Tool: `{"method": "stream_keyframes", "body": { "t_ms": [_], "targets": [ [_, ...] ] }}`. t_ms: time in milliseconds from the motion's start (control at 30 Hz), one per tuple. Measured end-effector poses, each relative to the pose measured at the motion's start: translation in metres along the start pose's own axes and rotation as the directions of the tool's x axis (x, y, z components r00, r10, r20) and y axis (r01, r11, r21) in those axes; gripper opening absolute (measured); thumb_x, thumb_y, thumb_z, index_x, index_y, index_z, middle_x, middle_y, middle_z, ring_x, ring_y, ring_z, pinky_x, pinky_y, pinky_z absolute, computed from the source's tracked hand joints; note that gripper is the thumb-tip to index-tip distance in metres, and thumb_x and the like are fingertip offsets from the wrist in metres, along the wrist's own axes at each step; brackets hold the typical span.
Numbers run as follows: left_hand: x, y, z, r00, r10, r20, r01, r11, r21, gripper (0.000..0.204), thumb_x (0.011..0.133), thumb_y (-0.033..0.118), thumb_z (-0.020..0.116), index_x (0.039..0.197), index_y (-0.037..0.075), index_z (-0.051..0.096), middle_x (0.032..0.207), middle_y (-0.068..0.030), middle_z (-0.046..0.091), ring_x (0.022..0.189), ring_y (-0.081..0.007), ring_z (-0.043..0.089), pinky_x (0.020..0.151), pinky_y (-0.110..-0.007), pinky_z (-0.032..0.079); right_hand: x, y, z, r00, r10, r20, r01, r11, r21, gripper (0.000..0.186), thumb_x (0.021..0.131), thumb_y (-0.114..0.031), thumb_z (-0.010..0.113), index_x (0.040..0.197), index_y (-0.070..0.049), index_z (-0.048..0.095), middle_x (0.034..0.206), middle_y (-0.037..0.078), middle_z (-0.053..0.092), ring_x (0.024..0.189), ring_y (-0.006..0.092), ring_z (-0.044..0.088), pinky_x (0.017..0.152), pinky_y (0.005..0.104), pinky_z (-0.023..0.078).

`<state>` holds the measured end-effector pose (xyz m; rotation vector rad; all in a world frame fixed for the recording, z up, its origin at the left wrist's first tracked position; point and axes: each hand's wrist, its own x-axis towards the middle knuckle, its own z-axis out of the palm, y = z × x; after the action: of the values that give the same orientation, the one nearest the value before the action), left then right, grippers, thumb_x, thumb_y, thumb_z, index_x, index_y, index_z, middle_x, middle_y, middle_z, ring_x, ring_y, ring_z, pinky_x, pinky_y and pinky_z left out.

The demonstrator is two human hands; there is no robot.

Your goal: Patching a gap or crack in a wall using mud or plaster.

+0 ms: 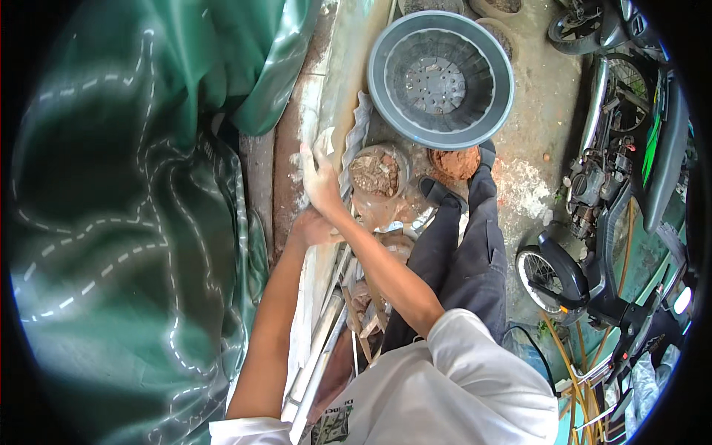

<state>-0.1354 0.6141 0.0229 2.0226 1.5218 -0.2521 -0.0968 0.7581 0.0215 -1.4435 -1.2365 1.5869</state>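
Note:
My right hand (322, 182), whitened with dust, reaches over the ledge of the wall (326, 81). At its fingertips is a small pale flat piece (325, 141) with an angular edge; its kind is unclear. My left hand (313, 228) lies close against my right wrist, and its fingers are mostly hidden. Just right of the hands stands a round container (380, 174) filled with brown, crumbly soil. A large grey plastic basin (380, 111) with holes in its bottom sits farther off.
Green tarpaulin (111, 245) drapes over the left side. Reddish soil (455, 163) is heaped by my feet. Pipes and poles (320, 352) lean below my arms. A parked motorcycle (593, 208) stands at the right, near bamboo-like sticks (582, 378). More round pots (498, 7) are at the far end.

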Motion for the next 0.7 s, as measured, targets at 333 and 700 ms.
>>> {"method": "stream_keyframes", "body": {
  "t_ms": [333,700],
  "targets": [
    [-0.003,-0.009,0.015,0.951,-0.046,0.306,0.059,0.998,-0.034,0.061,0.079,0.053,0.062,0.125,0.013,0.059,0.137,-0.0091,0.054,0.127,-0.0292,0.048,0.104,-0.044,0.039,0.015,-0.002,0.001,0.937,0.275,0.217,-0.324,0.916,0.235,0.047,0.103,-0.035,0.043,0.118,0.005,0.061,0.069,0.008,0.052,0.065,0.0172,0.050,0.065,0.0369,0.045],
    [-0.008,-0.012,0.028,0.994,-0.113,-0.006,0.113,0.993,-0.043,0.059,0.081,0.056,0.058,0.125,0.017,0.061,0.133,-0.0094,0.056,0.125,-0.0283,0.049,0.109,-0.044,0.035,0.053,-0.042,-0.017,0.958,0.216,0.188,-0.264,0.918,0.295,0.052,0.101,-0.042,0.044,0.109,0.005,0.065,0.082,0.011,0.056,0.079,0.0201,0.054,0.070,0.0369,0.043]
  ]
}}
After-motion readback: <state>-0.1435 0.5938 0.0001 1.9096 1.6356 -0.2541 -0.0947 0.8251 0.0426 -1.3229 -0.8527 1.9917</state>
